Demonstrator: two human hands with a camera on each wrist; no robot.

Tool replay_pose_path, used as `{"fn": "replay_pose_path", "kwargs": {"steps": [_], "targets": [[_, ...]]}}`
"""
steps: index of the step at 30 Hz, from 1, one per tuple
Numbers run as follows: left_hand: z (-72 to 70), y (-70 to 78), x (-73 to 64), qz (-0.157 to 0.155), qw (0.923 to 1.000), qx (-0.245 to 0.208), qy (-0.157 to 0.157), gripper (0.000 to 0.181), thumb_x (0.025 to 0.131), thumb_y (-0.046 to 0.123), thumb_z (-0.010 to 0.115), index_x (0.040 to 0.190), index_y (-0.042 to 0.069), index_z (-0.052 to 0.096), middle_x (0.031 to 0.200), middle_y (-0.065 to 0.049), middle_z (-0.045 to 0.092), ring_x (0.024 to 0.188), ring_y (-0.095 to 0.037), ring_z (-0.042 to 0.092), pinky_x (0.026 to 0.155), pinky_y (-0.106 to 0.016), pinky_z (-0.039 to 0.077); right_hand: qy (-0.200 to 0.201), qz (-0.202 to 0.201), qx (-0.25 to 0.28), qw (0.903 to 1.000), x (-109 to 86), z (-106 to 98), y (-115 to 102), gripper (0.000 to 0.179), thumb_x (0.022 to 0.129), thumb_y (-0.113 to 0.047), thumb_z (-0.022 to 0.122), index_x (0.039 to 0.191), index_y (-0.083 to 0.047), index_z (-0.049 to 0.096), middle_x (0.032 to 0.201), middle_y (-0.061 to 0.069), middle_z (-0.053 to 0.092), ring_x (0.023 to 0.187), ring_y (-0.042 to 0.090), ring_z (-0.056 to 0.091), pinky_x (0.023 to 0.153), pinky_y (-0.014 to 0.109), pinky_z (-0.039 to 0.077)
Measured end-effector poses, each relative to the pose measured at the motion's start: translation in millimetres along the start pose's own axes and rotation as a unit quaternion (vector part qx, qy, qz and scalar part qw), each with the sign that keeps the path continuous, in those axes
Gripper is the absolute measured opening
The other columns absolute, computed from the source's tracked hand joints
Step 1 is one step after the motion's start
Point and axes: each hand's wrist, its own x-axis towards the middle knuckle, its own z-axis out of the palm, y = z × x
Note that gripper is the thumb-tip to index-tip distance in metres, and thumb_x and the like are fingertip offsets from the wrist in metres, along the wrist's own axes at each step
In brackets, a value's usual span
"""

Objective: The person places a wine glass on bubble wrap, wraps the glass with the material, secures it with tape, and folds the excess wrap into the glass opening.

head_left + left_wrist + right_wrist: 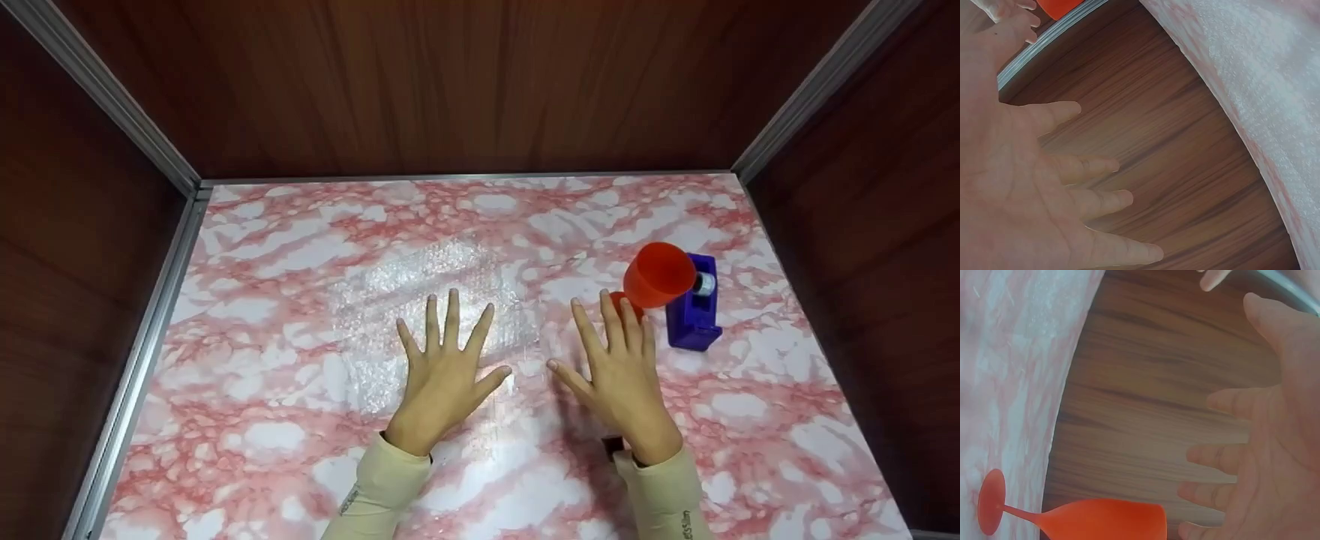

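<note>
Both hands hover over the table with fingers spread and palms down, holding nothing. In the head view the left hand (442, 375) is above the near right part of a clear bubble wrap sheet (375, 322) that lies flat. The right hand (622, 379) is to the right of it, its fingertips overlapping the foot of an orange-red goblet (660, 277) in this view. That goblet stands upright on its stem, as the right wrist view shows, apart from the fingers. Just right of the goblet sits a purple tape dispenser (691, 319) with a roll of tape, partly hidden by the cup.
The table top (255, 450) has a red and white marble pattern. Dark wood panels (465, 90) with metal edge strips enclose it at the back, left and right. A small dark object (613, 446) shows beside the right wrist.
</note>
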Motion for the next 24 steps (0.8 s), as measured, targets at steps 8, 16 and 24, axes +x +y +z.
{"fn": "replay_pose_path", "kwargs": {"steps": [8,16,24], "targets": [[1.5,-10.9,-3.3,-0.017,0.9998,-0.007,0.001,0.078,0.097,0.058,0.056,0.161,0.026,0.024,0.162,-0.026,0.009,0.146,-0.051,0.005,0.104,-0.079,0.014,0.022,-0.003,0.014,0.9997,1.3,6,7,0.085,0.091,-0.055,0.064,0.158,-0.013,0.032,0.157,0.027,0.026,0.143,0.048,0.02,0.112,0.068,0.014],[9.7,-32.2,-10.8,-0.035,0.9986,-0.039,-0.001,0.077,0.096,0.046,0.065,0.159,0.019,0.029,0.16,-0.03,0.013,0.143,-0.055,0.015,0.105,-0.072,0.027,0.122,-0.02,0.052,0.9909,0.1,23,29,0.073,0.089,-0.036,0.072,0.146,0.002,0.046,0.142,0.033,0.045,0.129,0.052,0.042,0.111,0.063,0.027],[21.5,-59.2,-21.4,-0.079,0.9941,-0.071,-0.017,0.075,0.095,0.033,0.07,0.157,0.015,0.033,0.158,-0.033,0.016,0.141,-0.056,0.021,0.103,-0.063,0.038,0.157,0.018,0.086,0.9837,-11.9,44,55,0.056,0.089,-0.02,0.076,0.129,0.014,0.056,0.123,0.033,0.059,0.113,0.048,0.055,0.099,0.059,0.042]]}}
